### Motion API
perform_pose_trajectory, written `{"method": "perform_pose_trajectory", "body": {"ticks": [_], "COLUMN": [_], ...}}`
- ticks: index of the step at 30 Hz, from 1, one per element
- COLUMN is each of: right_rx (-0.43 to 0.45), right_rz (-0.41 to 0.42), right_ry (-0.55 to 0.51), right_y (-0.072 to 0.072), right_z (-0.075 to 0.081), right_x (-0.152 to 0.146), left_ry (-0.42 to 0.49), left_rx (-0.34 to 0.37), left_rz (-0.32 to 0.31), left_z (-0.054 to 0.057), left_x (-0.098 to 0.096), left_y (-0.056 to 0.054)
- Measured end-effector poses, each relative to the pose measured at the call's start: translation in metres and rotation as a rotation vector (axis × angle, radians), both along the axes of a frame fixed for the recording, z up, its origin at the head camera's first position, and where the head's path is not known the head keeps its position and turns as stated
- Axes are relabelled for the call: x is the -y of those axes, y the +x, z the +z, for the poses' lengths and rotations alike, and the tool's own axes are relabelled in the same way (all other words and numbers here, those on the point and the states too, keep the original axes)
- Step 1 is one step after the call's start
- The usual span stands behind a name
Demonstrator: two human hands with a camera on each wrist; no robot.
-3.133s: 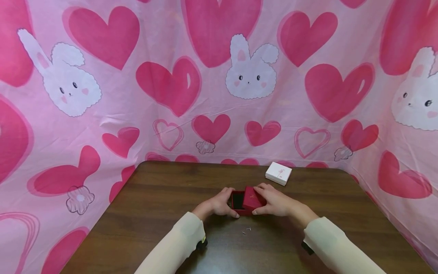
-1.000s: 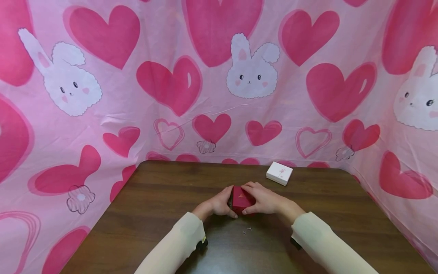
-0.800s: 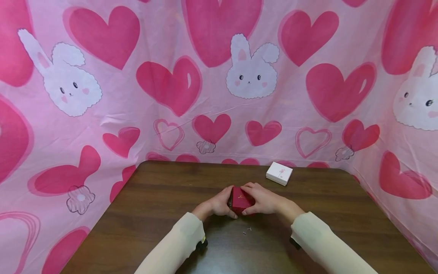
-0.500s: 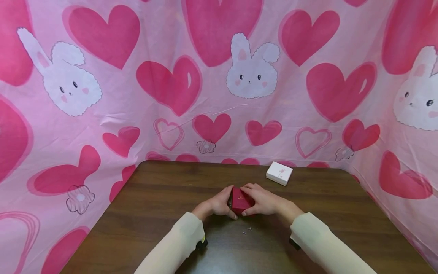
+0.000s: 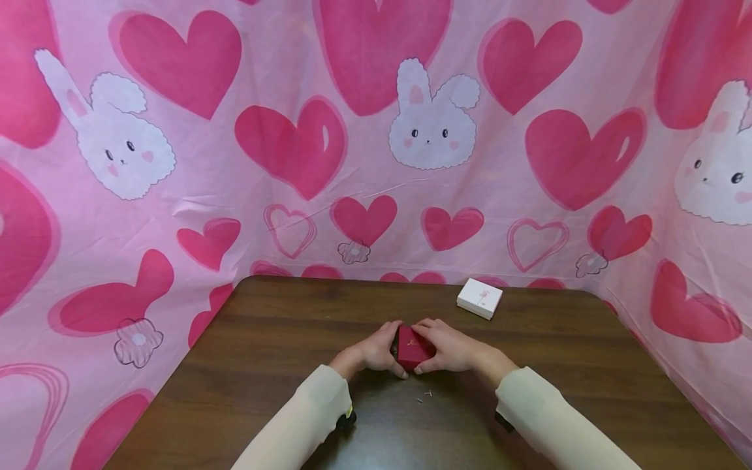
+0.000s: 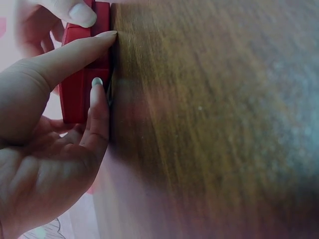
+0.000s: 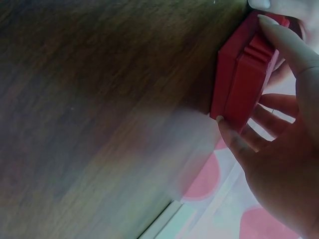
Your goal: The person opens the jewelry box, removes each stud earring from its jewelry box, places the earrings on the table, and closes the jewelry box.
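Note:
On the table, a small red gift box (image 5: 414, 346) with gold lettering has its lid (image 7: 247, 82) over its base (image 7: 224, 82). My left hand (image 5: 376, 351) grips the box from the left, thumb on the near side and other fingers on the far side. From the right, my right hand (image 5: 451, 349) grips the lid between thumb and fingers. The left wrist view shows the left fingers (image 6: 97, 107) against the lower part of the box. Inside the box, everything is hidden by the lid.
Two tiny metallic pieces (image 5: 427, 393) lie on the brown wooden table (image 5: 282, 326) in front of the box. A white box (image 5: 479, 298) with a pink print stands near the back edge. Behind the table hangs a pink heart-and-rabbit cloth (image 5: 364, 156).
The right hand has moved left with the lid, which now covers the black interior seen at first. Lately both hands have hardly moved, the right shifting slightly left and nearer.

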State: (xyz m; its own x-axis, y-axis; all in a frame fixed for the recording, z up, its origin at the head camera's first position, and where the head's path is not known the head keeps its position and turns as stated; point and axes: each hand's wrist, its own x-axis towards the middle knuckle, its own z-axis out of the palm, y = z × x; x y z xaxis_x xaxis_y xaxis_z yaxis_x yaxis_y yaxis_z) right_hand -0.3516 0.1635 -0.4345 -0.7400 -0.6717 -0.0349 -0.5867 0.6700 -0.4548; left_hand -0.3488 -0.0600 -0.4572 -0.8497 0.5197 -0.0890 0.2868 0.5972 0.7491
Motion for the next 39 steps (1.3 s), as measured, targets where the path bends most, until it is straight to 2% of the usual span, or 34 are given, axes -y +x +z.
{"method": "perform_pose_trajectory", "body": {"ticks": [9,15,22,29,39], "right_rx": [-0.011,-0.026,-0.027,0.012,0.060], "right_rz": [0.009,0.026,0.025,0.021,0.007], "right_ry": [-0.009,-0.010,-0.022,-0.015,-0.024], "right_y": [0.000,0.001,0.001,0.002,0.005], "right_z": [-0.003,-0.005,-0.006,-0.003,-0.001], "right_x": [-0.001,-0.001,-0.002,-0.004,-0.010], "left_ry": [-0.013,-0.045,-0.030,-0.049,-0.038], "left_rx": [0.008,-0.002,-0.013,-0.004,-0.006], "left_rz": [0.004,-0.015,-0.014,-0.007,-0.019], "left_z": [0.002,0.000,-0.001,-0.010,0.002], "left_x": [-0.001,-0.002,-0.003,-0.003,-0.002], "left_y": [0.001,0.000,0.000,-0.007,0.001]}}
